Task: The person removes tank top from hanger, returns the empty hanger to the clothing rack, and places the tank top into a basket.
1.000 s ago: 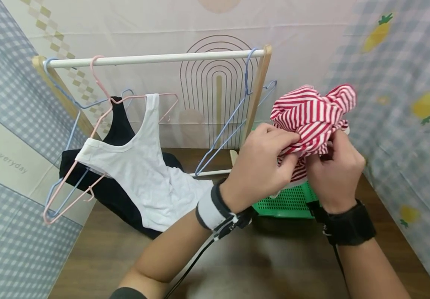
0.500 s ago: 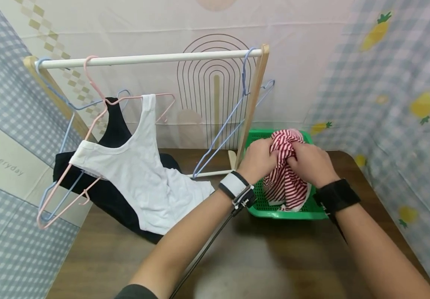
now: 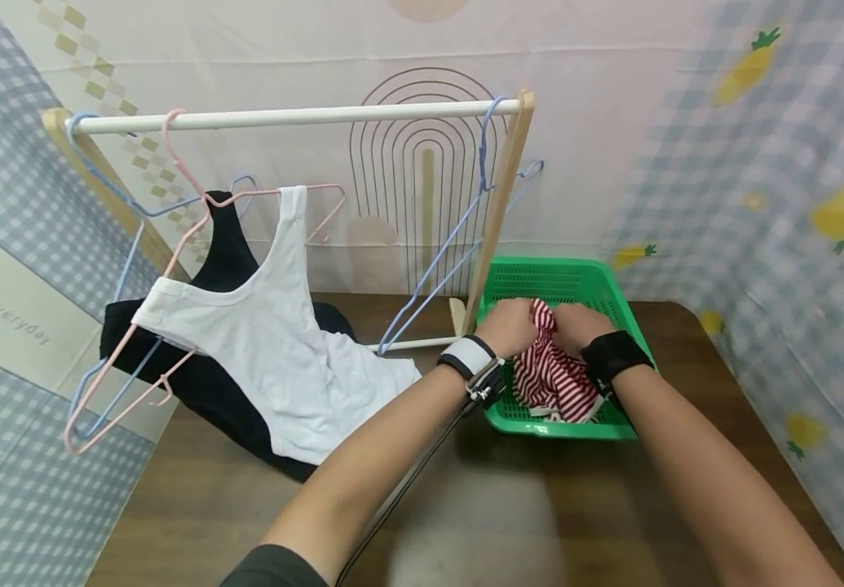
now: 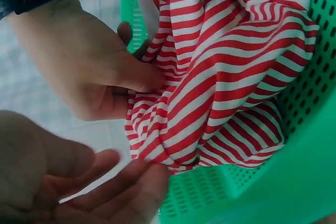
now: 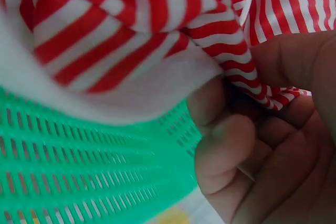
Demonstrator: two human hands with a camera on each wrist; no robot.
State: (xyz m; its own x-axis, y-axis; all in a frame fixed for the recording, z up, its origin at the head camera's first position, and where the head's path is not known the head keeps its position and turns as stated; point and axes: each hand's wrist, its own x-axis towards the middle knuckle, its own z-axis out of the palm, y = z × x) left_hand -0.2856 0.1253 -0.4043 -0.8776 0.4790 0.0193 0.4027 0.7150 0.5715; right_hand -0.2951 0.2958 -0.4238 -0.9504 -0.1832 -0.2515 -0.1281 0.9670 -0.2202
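A bunched red-and-white striped garment [image 3: 555, 377] with a white edge hangs low inside the green plastic basket [image 3: 568, 281]. My right hand [image 3: 577, 324] pinches its gathered upper part, thumb against the fabric [image 5: 142, 3] and fingers curled behind. Beside it, my left hand [image 3: 510, 328] touches the garment's edge with its fingertips; in the left wrist view the thumb and fingers of that left hand [image 4: 89, 182] stand apart. The lower part of the garment rests toward the basket's front. Its exact kind is hidden by the folds.
Left of the basket stands a rack with a white rail [image 3: 282, 116]. A white tank top [image 3: 275, 342] hangs on a pink hanger [image 3: 185, 236], with a black garment [image 3: 227, 403] behind it. A bare blue hanger [image 3: 429, 285] hangs at the rack's right end.
Both hands have come down from above the basket into it, carrying the striped garment, which was bunched up high and now lies lower. The left hand's thumb has parted from its fingers.
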